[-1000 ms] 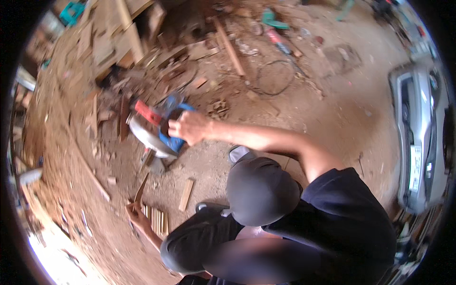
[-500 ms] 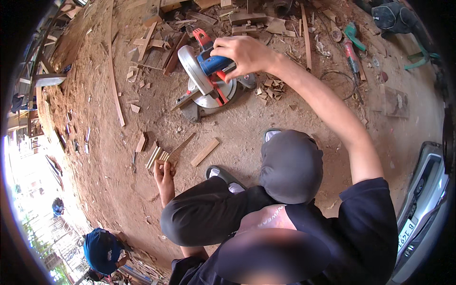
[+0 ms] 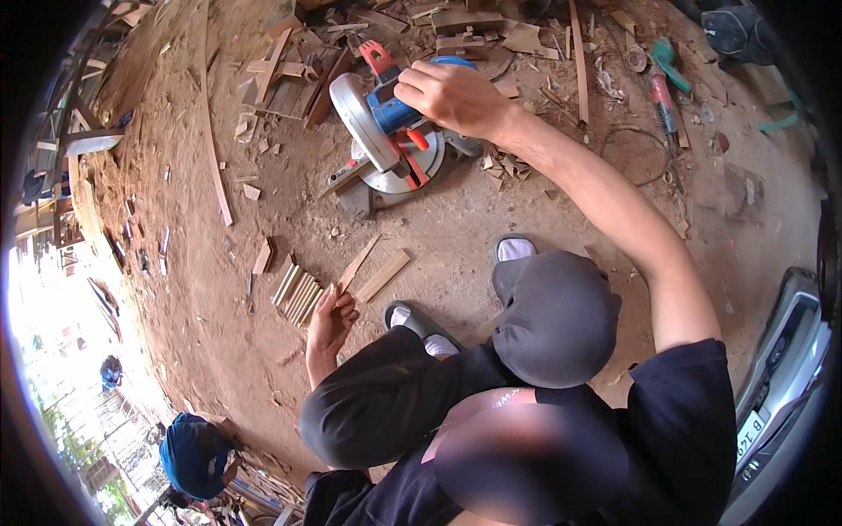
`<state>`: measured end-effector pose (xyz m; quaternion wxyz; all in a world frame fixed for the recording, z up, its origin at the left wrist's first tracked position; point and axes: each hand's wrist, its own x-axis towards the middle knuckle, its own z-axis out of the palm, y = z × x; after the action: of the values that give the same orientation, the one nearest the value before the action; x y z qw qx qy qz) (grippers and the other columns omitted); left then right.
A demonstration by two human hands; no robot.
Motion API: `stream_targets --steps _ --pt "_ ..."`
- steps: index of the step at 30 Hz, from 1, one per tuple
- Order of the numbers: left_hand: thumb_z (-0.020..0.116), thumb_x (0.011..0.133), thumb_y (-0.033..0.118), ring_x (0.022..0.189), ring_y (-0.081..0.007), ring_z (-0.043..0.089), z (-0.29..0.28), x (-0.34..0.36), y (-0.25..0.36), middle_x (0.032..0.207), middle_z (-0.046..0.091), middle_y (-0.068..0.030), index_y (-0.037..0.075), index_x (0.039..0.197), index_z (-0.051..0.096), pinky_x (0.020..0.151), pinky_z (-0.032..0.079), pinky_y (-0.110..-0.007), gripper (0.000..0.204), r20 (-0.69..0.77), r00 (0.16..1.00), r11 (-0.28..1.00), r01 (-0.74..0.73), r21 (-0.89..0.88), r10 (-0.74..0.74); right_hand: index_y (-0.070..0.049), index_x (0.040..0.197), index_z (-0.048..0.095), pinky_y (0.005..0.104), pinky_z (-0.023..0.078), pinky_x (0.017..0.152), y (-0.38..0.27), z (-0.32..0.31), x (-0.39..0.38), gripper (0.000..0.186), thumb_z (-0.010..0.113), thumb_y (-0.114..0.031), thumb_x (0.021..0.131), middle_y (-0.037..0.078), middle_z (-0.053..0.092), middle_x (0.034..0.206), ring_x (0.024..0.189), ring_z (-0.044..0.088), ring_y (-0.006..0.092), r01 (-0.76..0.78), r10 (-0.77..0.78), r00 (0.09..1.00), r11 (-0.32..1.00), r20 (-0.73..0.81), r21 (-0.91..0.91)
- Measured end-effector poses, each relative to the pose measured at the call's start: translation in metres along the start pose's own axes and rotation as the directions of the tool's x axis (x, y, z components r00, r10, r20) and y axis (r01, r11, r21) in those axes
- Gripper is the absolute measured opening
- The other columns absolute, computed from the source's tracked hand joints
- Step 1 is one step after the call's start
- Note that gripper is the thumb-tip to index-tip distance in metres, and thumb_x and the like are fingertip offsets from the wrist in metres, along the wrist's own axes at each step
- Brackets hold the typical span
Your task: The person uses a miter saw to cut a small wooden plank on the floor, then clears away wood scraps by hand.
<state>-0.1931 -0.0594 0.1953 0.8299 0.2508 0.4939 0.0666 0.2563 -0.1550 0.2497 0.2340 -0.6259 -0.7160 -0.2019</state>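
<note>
A miter saw with a grey blade guard, blue motor housing and red parts stands on the dirt ahead of me. My right hand reaches over its top, fingers curled against the blue housing; the thumb is hidden. A red lever shows below that hand. My left hand is low at the left, pinching the near end of a thin wood strip. Beside it, several short wood pieces lie in a neat row. One longer wood piece rests on the ground to the right of the strip.
Wood offcuts litter the ground behind the saw, with small scraps at its right. A green and red power tool with a cord lies at the far right. A vehicle's front stands at right; a person in a blue cap is lower left.
My left hand has moved right, away from the row of pieces, and the thin strip has shifted with it. My right hand's fingers have drawn up, baring the red lever.
</note>
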Motion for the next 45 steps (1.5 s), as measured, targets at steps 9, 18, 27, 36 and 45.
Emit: stream_targets --steps 9,18,27,36,45 --pt "0.047 0.095 0.027 0.065 -0.0125 0.032 0.003 0.040 -0.068 0.063 0.032 0.0061 0.017 0.071 0.041 0.066 0.031 -0.031 0.026 0.458 0.825 0.814 0.496 -0.302 -0.332 -0.002 0.103 0.067 0.0387 0.055 0.094 -0.020 -0.011 0.002 0.023 0.072 -0.009 0.082 0.008 0.067 0.109 0.107 0.066 0.0249 -0.089 0.089 0.996 0.991 -0.002 -0.097" --pt "0.048 0.083 0.034 0.064 -0.0141 0.033 0.040 0.065 -0.098 0.064 0.032 0.0028 0.017 0.065 0.037 0.067 0.032 -0.031 0.027 0.572 0.701 0.707 0.653 -0.272 -0.427 -0.007 0.117 0.070 0.0356 0.058 0.084 -0.136 0.037 -0.150 0.028 0.068 -0.022 0.094 0.011 0.071 0.110 0.104 0.068 0.0213 -0.667 0.462 0.731 0.330 0.502 0.668" --pt "0.045 0.104 0.060 0.081 -0.0169 0.051 0.044 0.101 -0.155 0.092 0.058 -0.0008 0.010 0.103 0.062 0.075 0.042 -0.029 0.053 0.247 0.824 0.828 0.392 0.400 -0.510 0.001 0.106 0.072 0.0305 0.051 0.090 -0.212 0.122 -0.203 0.031 0.052 -0.023 0.110 0.004 0.075 0.097 0.098 0.067 0.0120 -0.752 0.182 0.579 -0.255 0.795 0.607" --pt "0.060 0.099 0.027 0.082 -0.0303 0.069 -0.044 0.071 -0.186 0.090 0.070 -0.0133 0.011 0.118 0.065 0.074 0.052 -0.041 0.025 0.253 0.854 0.218 -0.382 0.898 0.454 -0.003 0.102 0.066 0.0249 0.036 0.043 -0.195 0.106 -0.229 0.023 0.054 -0.022 0.105 0.000 0.057 0.069 0.049 0.048 0.0069 -0.690 0.248 0.266 -0.626 0.931 0.364" --pt "0.060 0.095 0.016 0.079 -0.0370 0.068 -0.044 0.082 -0.180 0.084 0.068 -0.0175 0.007 0.110 0.066 0.071 0.051 -0.045 0.019 0.242 0.796 0.241 -0.432 0.869 0.555 -0.005 0.104 0.061 0.0260 0.029 0.038 -0.184 0.108 -0.260 0.023 0.057 -0.028 0.101 0.001 0.050 0.064 0.043 0.040 0.0077 -0.668 0.200 -0.005 -0.730 0.980 0.146"
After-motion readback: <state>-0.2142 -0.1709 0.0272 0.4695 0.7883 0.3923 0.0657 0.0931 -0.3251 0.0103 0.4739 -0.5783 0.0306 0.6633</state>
